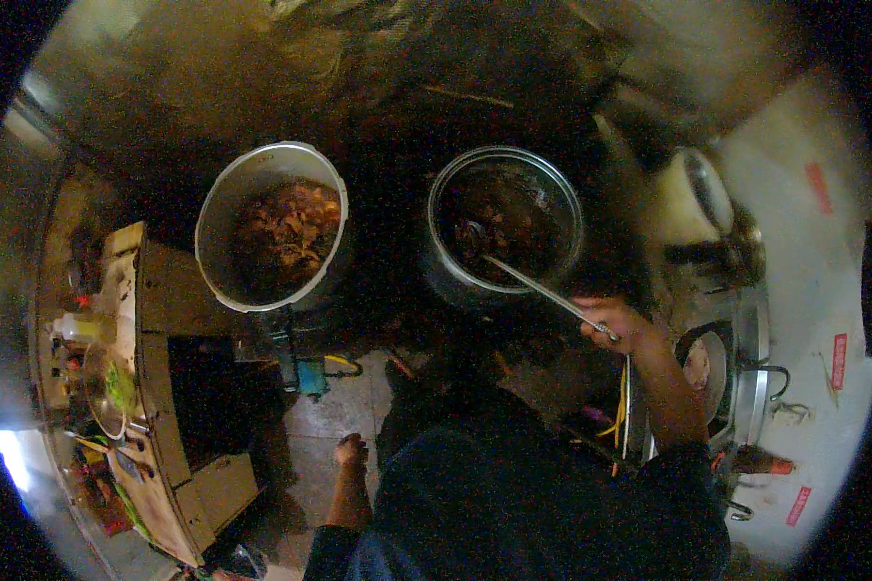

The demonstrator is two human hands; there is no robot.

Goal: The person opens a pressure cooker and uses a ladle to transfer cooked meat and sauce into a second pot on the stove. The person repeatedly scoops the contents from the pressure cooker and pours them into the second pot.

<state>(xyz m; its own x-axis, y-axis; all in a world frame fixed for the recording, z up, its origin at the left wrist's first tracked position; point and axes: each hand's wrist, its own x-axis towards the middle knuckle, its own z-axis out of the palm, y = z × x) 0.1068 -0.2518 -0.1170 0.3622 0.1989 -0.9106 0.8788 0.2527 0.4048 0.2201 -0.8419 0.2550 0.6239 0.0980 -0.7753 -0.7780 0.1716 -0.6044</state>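
Note:
My right hand point(610, 323) grips the upper end of a long metal serving utensil point(534, 285), a ladle or spoon. It slants down over the near rim into the right-hand pot point(507, 289). Dark food point(512, 221) with small lumps fills this pot's lower part, and the utensil's head is partly hidden in it. To the left stands a taller pale metal pot point(221, 189), tilted in view, holding browned, chunky food point(294, 225). My left hand point(350, 450) hangs low beside my body above the floor, fingers curled, with nothing visible in it. It touches neither pot.
On the left, a counter point(167, 508) carries a glass bowl point(105, 414) with greens, a bottle point(80, 328) and a knife point(132, 465). At right are a whitish container point(687, 196) and a sink area with a pan point(705, 367). A blue object point(311, 378) lies below the left pot.

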